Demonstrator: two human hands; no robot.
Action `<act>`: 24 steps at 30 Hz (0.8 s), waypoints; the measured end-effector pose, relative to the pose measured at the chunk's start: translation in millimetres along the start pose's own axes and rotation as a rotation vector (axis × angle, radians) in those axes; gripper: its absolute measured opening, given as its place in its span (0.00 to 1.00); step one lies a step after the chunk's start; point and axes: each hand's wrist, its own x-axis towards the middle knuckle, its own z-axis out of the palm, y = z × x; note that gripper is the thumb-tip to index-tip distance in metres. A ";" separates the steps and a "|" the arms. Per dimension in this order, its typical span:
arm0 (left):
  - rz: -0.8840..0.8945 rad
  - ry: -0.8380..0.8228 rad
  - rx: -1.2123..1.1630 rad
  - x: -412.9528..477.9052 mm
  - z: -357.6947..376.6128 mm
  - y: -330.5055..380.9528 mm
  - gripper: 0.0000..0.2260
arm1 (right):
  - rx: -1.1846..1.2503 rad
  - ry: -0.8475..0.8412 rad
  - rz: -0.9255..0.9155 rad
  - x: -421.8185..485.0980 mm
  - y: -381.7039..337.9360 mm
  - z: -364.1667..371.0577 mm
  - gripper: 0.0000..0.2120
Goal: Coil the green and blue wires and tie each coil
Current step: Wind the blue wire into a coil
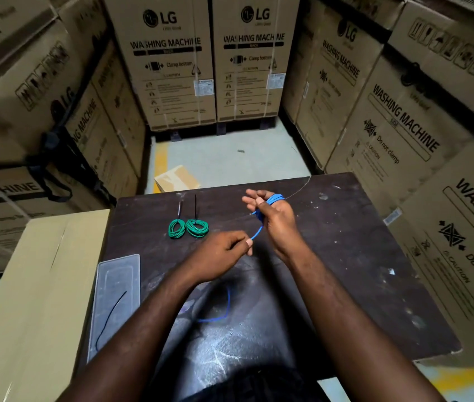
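Observation:
Two green wire coils (188, 228) lie side by side on the dark table (346, 256), each with a black cable tie sticking out toward the far edge. My right hand (273, 219) is raised over the table with several turns of blue wire (275, 198) wrapped round its fingers. A short strand of that blue wire runs down to my left hand (224, 250), which pinches its end between thumb and fingertips. Another length of blue wire (224, 309) lies loose on the table under my forearms.
A clear plastic lid (119, 285) with a black cable tie (111, 317) on it lies at the table's left. A plain cardboard box (32, 300) adjoins the table on the left. Stacked washing machine cartons (172, 62) wall in all sides. A small box (176, 178) sits on the floor.

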 end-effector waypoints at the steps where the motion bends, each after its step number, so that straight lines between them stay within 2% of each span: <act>1: 0.006 0.001 0.011 -0.3 -1.4 2.2 0.11 | -0.054 0.000 0.001 0.9 0.7 -2.2 0.09; 3: 0.003 0.009 0.035 -0.5 -4.9 6.0 0.11 | -0.186 -0.037 0.025 1.5 1.3 -5.0 0.08; 5: 0.003 0.019 0.051 -0.2 -9.8 8.6 0.11 | -0.315 -0.099 0.051 -0.2 4.2 -5.8 0.12; 9: 0.014 -0.031 0.022 -0.9 -22.0 19.5 0.11 | -0.445 -0.143 0.116 -8.4 13.4 -11.2 0.15; 14: -0.016 -0.044 0.016 1.5 -31.1 25.7 0.11 | -0.678 -0.294 0.049 -20.2 7.2 -18.1 0.23; 17: -0.072 -0.024 -0.064 4.1 -34.9 31.2 0.13 | -0.646 -0.307 0.104 -24.4 -0.5 -15.5 0.28; 21: -0.219 0.046 -0.353 9.6 -41.4 31.1 0.13 | -0.610 -0.365 0.219 -30.2 -5.2 -17.8 0.36; 24: -0.246 0.087 -0.406 12.4 -43.0 27.7 0.13 | -0.605 -0.396 0.250 -36.5 -5.2 -20.0 0.39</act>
